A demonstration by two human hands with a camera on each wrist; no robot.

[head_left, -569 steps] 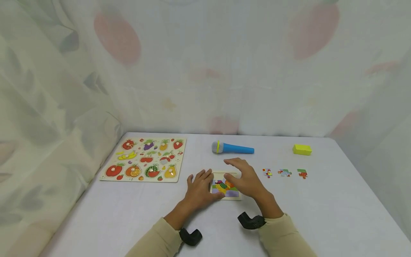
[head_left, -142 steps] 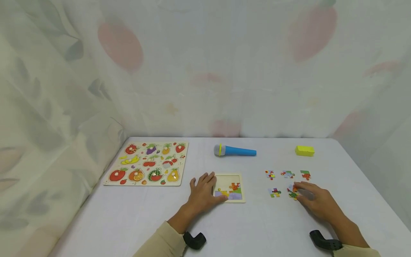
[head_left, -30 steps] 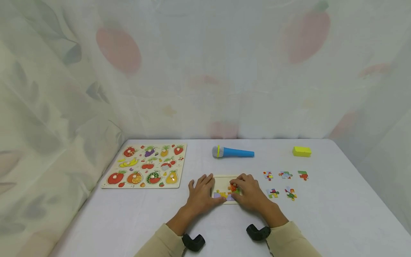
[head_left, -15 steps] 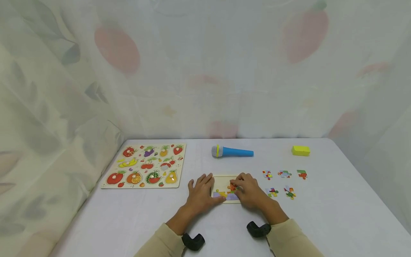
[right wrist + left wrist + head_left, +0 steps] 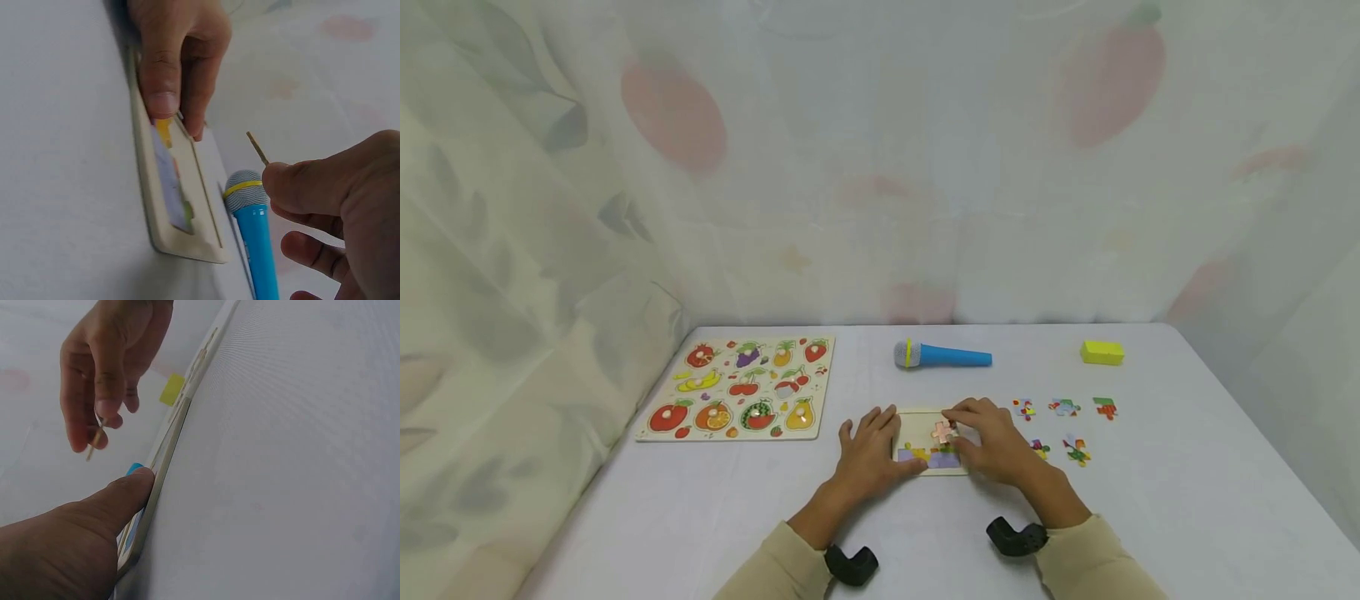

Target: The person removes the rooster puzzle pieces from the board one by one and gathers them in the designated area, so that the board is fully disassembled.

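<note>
In the head view, my left hand [image 5: 867, 460] rests with fingers spread on the left side of a small wooden puzzle tray [image 5: 951, 472], thumb over its near edge. Purple and yellow pieces [image 5: 913, 454] line the tray's near part. My right hand [image 5: 1003, 450] pinches a puzzle piece [image 5: 942, 431], pale pink on top in the head view, over the tray. Both wrist views show this piece [image 5: 257, 147] edge-on and raised clear of the tray [image 5: 187, 248], between thumb and fingers. In the left wrist view, the left thumb [image 5: 128, 494] presses on the frame.
Several loose puzzle pieces [image 5: 1064, 407] lie to the right, one partly behind the right hand. A blue toy microphone [image 5: 955, 356] and a yellow block [image 5: 1102, 352] lie farther back. A fruit puzzle board [image 5: 730, 387] is at the left.
From the loose pieces, my right hand has come over to the tray. Since half a second ago it has shifted slightly right, and the orange piece at its fingertips now appears pale pink. The left hand stays put.
</note>
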